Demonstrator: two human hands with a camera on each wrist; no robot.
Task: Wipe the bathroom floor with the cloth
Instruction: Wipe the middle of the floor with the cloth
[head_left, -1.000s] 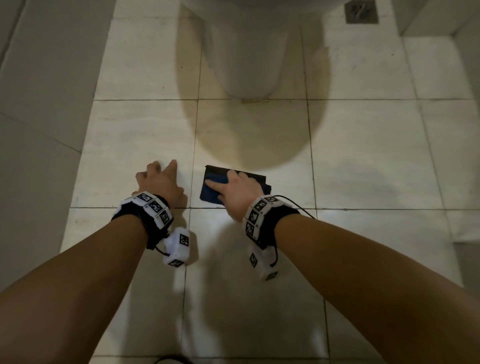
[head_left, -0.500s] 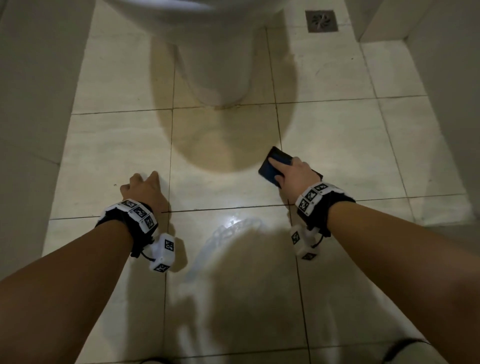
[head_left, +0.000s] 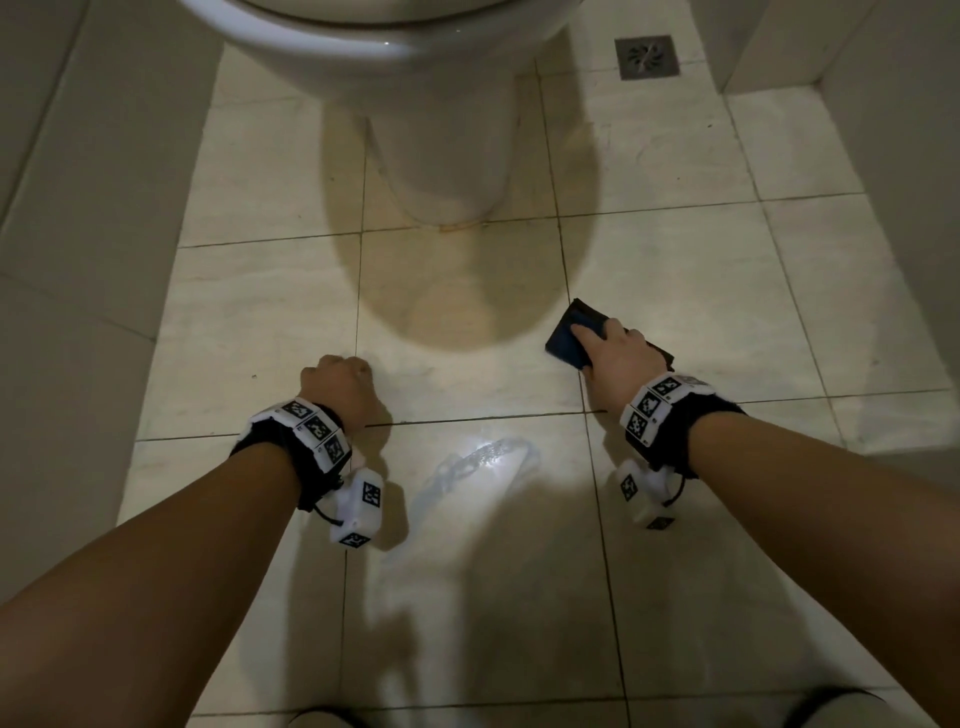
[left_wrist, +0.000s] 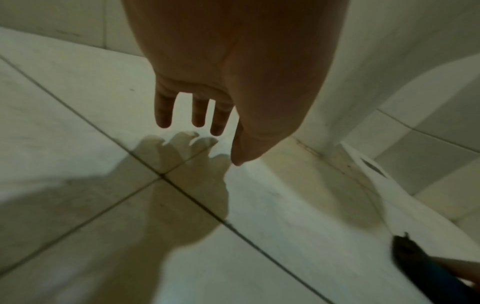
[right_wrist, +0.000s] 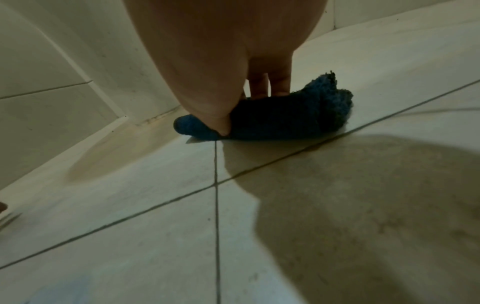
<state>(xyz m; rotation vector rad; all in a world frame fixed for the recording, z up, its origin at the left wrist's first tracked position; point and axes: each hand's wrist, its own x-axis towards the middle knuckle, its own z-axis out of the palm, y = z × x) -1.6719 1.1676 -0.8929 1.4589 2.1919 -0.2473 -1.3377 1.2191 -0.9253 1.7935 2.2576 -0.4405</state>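
Pressing cloth (head_left: 570, 340) flat under right hand (head_left: 613, 358) fingers; left hand (head_left: 340, 387) apart, empty, fingers loose.

No words, numbers or brand names can be read anywhere. The only signs are black-and-white square code markers on the left wristband (head_left: 311, 428) and right wristband (head_left: 652, 405), and on the small white camera boxes hanging under each wrist (head_left: 358, 512) (head_left: 641, 493); they carry patterns, not legible text.
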